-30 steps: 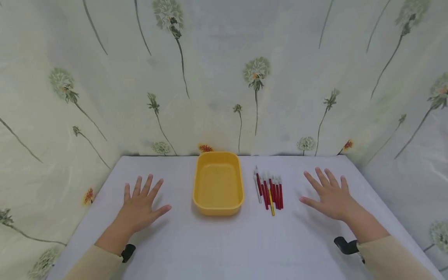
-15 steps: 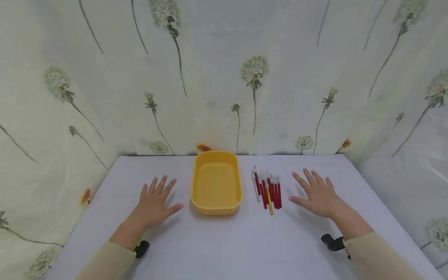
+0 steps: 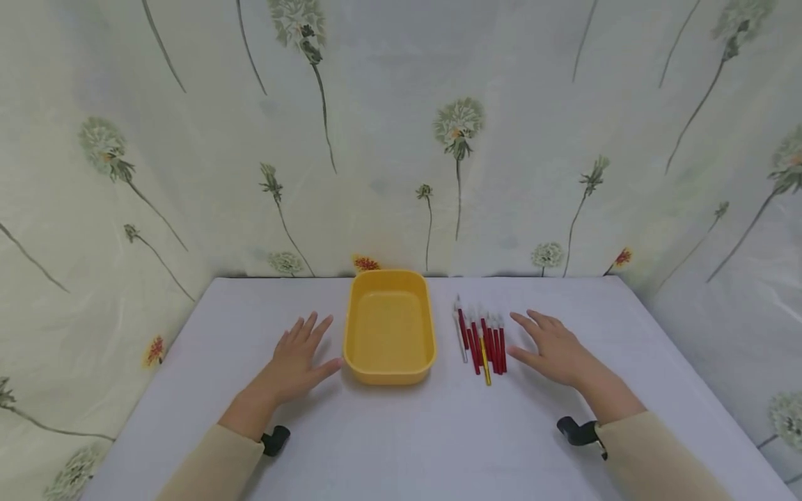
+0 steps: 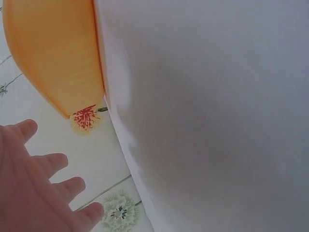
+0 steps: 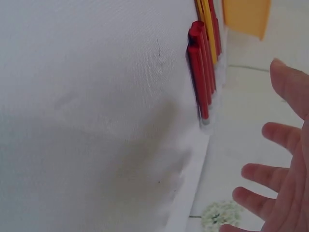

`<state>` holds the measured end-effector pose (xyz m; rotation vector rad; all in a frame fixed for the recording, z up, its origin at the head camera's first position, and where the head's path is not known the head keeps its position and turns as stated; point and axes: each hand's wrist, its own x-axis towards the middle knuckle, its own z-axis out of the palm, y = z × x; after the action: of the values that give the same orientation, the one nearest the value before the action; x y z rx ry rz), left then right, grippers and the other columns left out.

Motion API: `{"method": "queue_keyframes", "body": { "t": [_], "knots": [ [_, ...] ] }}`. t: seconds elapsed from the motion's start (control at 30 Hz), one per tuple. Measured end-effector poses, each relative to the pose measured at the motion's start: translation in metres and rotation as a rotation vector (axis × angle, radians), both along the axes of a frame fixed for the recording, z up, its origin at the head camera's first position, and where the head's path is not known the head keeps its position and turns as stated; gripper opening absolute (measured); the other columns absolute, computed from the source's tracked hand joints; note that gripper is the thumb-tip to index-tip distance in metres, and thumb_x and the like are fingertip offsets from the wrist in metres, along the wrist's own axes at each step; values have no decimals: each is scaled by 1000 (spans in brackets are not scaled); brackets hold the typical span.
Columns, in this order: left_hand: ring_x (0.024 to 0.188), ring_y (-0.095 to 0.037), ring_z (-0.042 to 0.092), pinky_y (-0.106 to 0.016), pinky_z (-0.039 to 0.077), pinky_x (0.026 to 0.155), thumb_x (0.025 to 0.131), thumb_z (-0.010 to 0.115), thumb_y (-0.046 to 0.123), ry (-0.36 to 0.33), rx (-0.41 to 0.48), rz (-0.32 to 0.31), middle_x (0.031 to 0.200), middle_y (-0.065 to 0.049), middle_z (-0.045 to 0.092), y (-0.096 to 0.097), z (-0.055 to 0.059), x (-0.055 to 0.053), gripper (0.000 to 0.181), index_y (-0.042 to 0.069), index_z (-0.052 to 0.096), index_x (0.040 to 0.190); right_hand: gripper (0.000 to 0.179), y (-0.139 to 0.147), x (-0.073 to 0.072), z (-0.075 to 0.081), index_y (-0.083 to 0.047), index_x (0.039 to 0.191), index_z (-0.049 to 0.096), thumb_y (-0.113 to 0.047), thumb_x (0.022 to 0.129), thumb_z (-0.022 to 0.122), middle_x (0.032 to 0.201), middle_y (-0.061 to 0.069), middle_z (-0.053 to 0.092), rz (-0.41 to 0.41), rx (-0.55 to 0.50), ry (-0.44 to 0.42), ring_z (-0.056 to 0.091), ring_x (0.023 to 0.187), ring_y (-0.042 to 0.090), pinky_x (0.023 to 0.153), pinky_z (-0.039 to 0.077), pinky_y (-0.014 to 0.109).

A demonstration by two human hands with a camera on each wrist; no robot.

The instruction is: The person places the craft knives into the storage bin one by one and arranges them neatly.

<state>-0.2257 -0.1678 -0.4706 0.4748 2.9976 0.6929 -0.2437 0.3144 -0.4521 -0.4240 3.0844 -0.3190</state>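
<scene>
A yellow rectangular tub [image 3: 390, 379] stands on the table, its inside bare. To its right lies a loose row of slim paintbrush-like sticks [image 3: 495, 351] with pale, clear-looking tips. Most are red; one is yellow [image 3: 485, 362] and one silver [image 3: 461, 339]. My left hand [image 3: 297, 365] hovers beside the tub's left wall, fingers spread, the thumb tip close to the wall; contact cannot be told. In the left wrist view its fingers [image 4: 67, 188] hold nothing. My right hand [image 3: 554, 351] hangs just right of the sticks, fingers extended and thumb apart, holding nothing.
A white cloth covers the table [image 3: 395, 445]. Behind it and at both sides rises a pale curtain [image 3: 376, 139] printed with dandelions. The tub stands near the table's back edge. Dark wrist cameras [image 3: 276, 440] sit at both sleeves.
Both hands have moved inward, the left rightward to the tub and the right leftward to the sticks. Their fingers look less widely spread. The tub and sticks stay put.
</scene>
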Motion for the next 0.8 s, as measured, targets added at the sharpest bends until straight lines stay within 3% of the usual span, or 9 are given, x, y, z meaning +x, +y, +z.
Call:
{"method": "queue_keyframes", "body": {
  "t": [0.2, 0.43, 0.67, 0.8],
  "knots": [
    [153, -38, 8, -65, 15, 117, 92, 56, 66, -74, 111, -1, 168, -11, 9, 8, -1, -3, 88, 28, 16, 162, 73, -3, -4, -3, -7, 149, 43, -50, 95, 64, 152, 31, 34, -2, -77, -26, 30, 137, 53, 105, 31, 73],
    [153, -36, 10, -65, 18, 117, 93, 62, 57, -175, 255, 1, 168, -9, 7, 18, 4, -7, 87, 27, 17, 162, 57, -4, -11, -6, -3, 140, 54, -40, 97, 65, 142, 28, 47, 1, -158, -35, 42, 132, 49, 106, 35, 67],
    [152, -36, 13, -61, 16, 118, 93, 68, 46, -223, 370, 11, 167, -11, 12, 24, 5, -10, 86, 25, 19, 161, 54, -9, -17, -9, -4, 138, 56, -36, 96, 67, 136, 25, 53, -37, -218, -93, 55, 119, 43, 96, 49, 60],
    [147, -42, 25, -60, 23, 117, 93, 71, 41, -256, 424, 19, 165, -15, 17, 25, 5, -11, 86, 24, 20, 160, 50, -12, -21, -9, -4, 135, 58, -33, 96, 69, 130, 22, 58, -57, -248, -118, 58, 112, 37, 91, 53, 54]
  ]
}}
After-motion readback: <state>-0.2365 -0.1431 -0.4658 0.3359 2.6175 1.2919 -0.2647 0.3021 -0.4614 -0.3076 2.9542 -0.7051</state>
